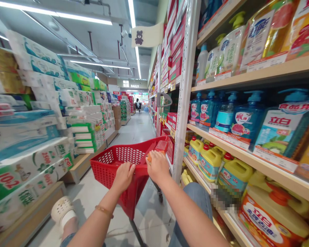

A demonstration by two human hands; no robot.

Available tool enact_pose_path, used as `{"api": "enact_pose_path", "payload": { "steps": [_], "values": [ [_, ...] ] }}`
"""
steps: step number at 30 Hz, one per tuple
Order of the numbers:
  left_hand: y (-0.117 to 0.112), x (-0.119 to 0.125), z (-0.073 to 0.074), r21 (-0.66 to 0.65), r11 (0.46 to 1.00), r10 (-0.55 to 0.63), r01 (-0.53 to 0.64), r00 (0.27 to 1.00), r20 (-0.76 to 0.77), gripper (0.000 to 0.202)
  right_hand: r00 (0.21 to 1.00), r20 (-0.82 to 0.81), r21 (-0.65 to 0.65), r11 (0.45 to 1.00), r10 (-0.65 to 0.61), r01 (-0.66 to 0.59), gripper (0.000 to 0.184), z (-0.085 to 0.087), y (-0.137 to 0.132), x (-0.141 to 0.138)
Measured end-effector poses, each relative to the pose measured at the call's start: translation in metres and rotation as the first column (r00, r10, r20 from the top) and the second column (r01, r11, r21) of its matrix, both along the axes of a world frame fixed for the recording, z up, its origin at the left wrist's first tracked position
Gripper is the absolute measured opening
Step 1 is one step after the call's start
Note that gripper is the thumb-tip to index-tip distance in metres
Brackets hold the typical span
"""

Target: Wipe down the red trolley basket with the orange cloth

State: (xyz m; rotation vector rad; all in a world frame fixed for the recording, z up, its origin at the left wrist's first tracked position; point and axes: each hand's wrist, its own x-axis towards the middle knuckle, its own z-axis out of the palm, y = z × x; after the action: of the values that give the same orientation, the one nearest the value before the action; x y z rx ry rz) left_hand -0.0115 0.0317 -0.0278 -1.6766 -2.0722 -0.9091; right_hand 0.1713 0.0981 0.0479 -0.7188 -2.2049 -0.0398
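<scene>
Red cart rim (pixel 141 170) lies clasped in left hand (pixel 123 177) and right hand (pixel 157 167).

My left hand (pixel 123 177) and right hand (pixel 158 167) sit close together low in the middle of my view, the right one a little higher and further forward. My left fingers (pixel 128 170) curl over and downward, closed, with the back of the hand turned up toward me. My right fingers (pixel 151 159) are bent and closed as well. My left forearm (pixel 92 226) rises from the bottom edge, and my right forearm (pixel 190 210) slants in from the lower right, both angling toward the hands
</scene>
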Motion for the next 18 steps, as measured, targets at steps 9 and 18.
{"api": "enact_pose_path", "payload": {
  "steps": [9, 18],
  "values": [
    [0.002, -0.008, -0.006, -0.067, 0.995, -0.067, 0.069, 0.997, 0.036, 0.038, 0.995, 0.062, 0.054, 0.995, 0.081, -0.084, 0.038, -0.008, -0.007, -0.002],
    [0.020, -0.014, -0.012, -0.133, 0.990, -0.037, 0.039, 0.999, 0.016, 0.041, 0.977, 0.145, 0.132, 0.975, 0.157, -0.176, 0.047, -0.033, -0.001, -0.013]
  ]
}}
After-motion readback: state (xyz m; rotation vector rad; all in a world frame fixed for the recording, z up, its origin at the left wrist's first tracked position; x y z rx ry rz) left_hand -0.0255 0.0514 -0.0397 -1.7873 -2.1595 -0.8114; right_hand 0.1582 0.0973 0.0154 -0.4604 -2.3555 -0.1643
